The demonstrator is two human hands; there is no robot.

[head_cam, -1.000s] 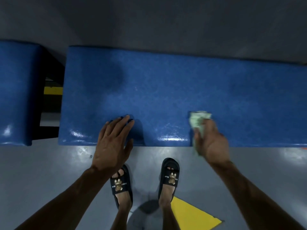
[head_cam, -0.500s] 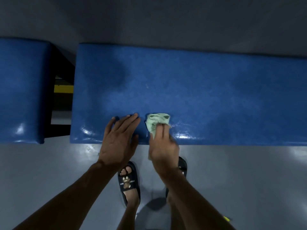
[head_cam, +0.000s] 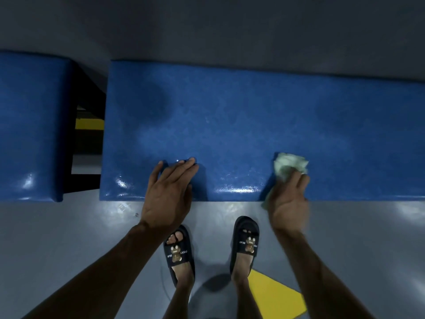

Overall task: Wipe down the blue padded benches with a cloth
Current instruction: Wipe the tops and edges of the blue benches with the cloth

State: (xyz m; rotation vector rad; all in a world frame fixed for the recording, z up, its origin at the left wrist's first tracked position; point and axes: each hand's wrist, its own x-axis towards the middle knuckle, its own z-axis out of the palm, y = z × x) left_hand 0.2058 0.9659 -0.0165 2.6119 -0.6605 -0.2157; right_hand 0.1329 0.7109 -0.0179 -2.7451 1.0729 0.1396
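A long blue padded bench (head_cam: 253, 116) runs across the view in front of me. My left hand (head_cam: 169, 189) rests flat on its near edge, fingers straight. A crumpled pale green cloth (head_cam: 288, 165) lies on the bench near the front edge, to the right of centre. My right hand (head_cam: 288, 199) holds the cloth against the padding, fingers bent over it, with part of the cloth hanging below the palm at the bench's front face. A second blue padded bench (head_cam: 32, 125) stands to the left, separated by a dark gap.
Grey floor (head_cam: 69, 238) lies under me, with my feet in black slippers (head_cam: 178, 252) just in front of the bench. A yellow floor marking (head_cam: 276, 295) sits by my right foot. A yellow-and-black strip (head_cam: 88, 124) shows in the gap between the benches.
My right hand has swept the cloth along the bench's front edge, from beside my left hand out to the right. My left hand stays planted in the same spot.
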